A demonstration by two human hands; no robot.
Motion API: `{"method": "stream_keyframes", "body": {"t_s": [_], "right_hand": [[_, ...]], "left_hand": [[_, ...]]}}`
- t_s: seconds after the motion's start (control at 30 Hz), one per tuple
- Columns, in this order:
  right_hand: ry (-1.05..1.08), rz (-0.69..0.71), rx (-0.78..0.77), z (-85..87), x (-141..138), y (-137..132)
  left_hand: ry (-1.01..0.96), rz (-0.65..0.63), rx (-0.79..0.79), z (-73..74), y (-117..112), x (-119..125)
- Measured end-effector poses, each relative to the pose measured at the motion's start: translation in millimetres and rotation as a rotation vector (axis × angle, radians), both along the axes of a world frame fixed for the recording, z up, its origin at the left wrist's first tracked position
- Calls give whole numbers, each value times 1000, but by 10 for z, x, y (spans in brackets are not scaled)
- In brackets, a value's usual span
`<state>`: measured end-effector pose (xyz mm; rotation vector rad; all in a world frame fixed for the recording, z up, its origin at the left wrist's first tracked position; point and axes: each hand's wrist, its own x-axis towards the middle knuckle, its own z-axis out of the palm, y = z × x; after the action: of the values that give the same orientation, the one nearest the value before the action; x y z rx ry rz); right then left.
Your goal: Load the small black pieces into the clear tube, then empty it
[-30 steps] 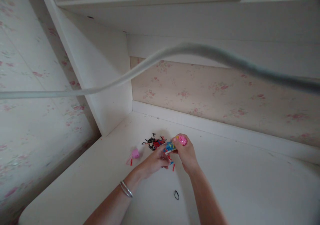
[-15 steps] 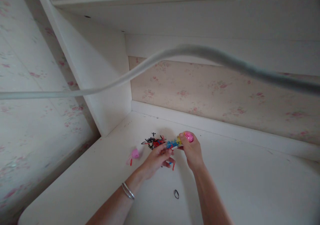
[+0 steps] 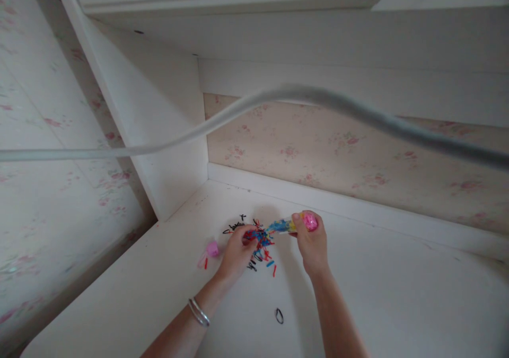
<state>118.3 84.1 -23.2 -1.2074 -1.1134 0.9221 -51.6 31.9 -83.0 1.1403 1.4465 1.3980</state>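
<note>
My right hand [image 3: 311,243] grips a small clear tube [image 3: 287,224] with a pink end, tilted mouth-down to the left. Small red, blue and black elastic bands [image 3: 262,241] lie in a pile under the tube's mouth. My left hand [image 3: 235,252], with thin bangles at the wrist, rests on the left side of that pile, fingers curled over the bands. Whether it pinches any is hidden. A pink cap [image 3: 212,249] lies to the left of my left hand.
A single black band [image 3: 279,315] lies on the white desk [image 3: 377,294] nearer me. A white side panel [image 3: 159,119] and flowered wallpaper [image 3: 358,151] close off the corner. A blurred grey cable [image 3: 278,95] crosses the view close to the camera.
The right hand lifted the tube's pink end and tipped it. More bands now lie on the desk. My left hand moved from the tube's mouth down onto the pile.
</note>
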Motion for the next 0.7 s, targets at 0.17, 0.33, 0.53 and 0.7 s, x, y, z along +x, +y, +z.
{"method": "stream_keyframes", "body": {"t_s": [0.17,0.33,0.53,0.7], "right_hand": [[66,29,-21,-18,-75,-25],[278,159,-124,-52,-149,-53],[427,249,-164,14,-174,-105],[465,300,-192,25,-207,-134]], "left_hand": [[22,-9,55,29,-28,42],[-46,-53,103,29,-39,83],[34,-29,281,98,-86,67],[210,-71,328,157,-135,52]]}}
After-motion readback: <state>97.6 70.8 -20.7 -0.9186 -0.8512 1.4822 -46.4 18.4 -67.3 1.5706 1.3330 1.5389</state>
